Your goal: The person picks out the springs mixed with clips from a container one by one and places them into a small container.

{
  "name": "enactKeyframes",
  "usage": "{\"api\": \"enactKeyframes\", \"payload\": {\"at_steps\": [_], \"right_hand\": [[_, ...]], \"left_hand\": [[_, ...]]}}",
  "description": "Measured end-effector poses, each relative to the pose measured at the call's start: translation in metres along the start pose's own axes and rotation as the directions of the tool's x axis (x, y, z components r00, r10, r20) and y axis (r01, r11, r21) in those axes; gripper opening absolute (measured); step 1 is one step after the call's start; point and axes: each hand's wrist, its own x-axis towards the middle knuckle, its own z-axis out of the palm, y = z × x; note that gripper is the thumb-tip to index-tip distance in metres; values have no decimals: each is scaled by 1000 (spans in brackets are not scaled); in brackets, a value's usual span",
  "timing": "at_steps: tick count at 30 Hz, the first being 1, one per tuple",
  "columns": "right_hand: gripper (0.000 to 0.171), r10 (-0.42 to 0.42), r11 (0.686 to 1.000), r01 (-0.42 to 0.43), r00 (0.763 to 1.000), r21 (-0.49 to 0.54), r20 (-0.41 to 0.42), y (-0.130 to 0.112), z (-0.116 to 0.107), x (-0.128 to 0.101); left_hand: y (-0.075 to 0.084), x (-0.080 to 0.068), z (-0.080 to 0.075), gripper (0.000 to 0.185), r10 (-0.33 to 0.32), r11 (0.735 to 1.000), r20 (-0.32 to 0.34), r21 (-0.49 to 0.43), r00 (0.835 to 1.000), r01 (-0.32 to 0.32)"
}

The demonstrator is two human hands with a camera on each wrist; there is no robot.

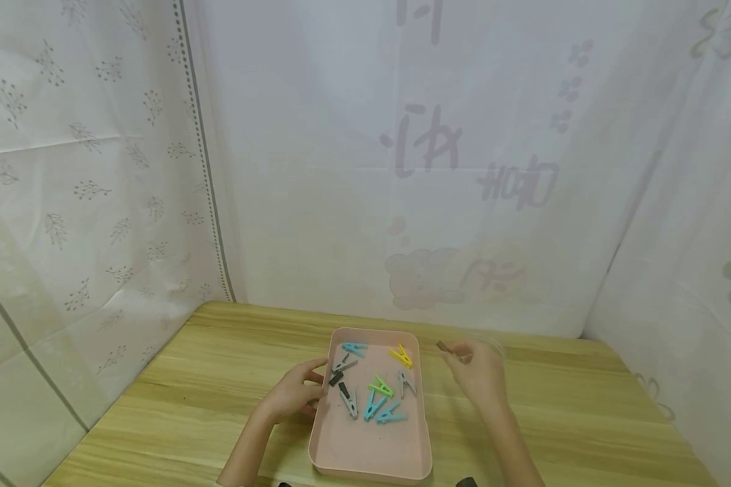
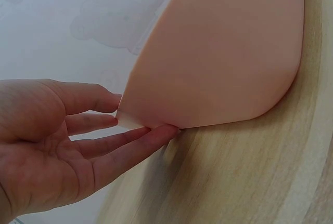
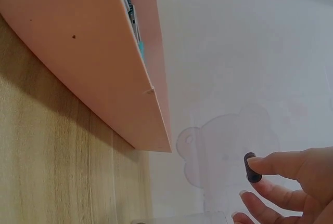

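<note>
A pink tray lies on the wooden table and holds several clothes pegs: blue, yellow, green and grey. My left hand rests at the tray's left rim. In the left wrist view its straight fingers lie against the tray's outer wall, with one finger over the edge. To the right of the tray, my right hand is raised a little. It pinches a small dark peg between its fingertips.
White patterned curtains close in the table at the back and on both sides. A faint clear plastic rim shows near my right hand. Bare wood lies to the right of the tray.
</note>
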Motion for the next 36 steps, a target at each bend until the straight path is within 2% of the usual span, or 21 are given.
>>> {"api": "enactKeyframes", "payload": {"at_steps": [16,26,36], "right_hand": [[22,19,1000,-19,1000,5,-9,2,-8,-2],[30,88,994,-90,995,54,36,10,-14,3],[34,85,995,-86,996,45,20,14,-24,3]], "left_hand": [[-1,-1,0,67,28,999,16,-28,999,-27],[4,-1,2,61,2,999,-57,39,998,0],[3,1,5,61,22,999,-53,44,998,-19]]}}
